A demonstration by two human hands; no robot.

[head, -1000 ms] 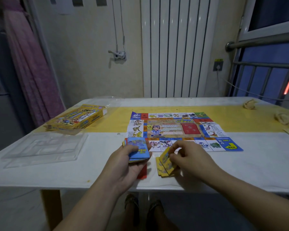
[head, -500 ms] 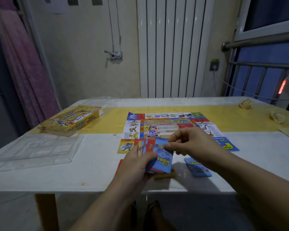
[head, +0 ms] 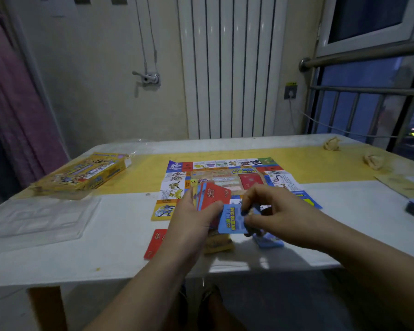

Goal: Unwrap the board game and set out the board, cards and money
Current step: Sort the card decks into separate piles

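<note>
- The left hand (head: pixel 191 223) grips fanned cards (head: pixel 213 195) above the table's (head: pixel 105 247) near edge.
- The right hand (head: pixel 282 216) pinches a blue card (head: pixel 232 220) by its edge; it probably handles light, thin and slippery.

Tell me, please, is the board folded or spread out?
Spread out: the board lies flat on the table, with squares showing along its far and side edges.
</note>
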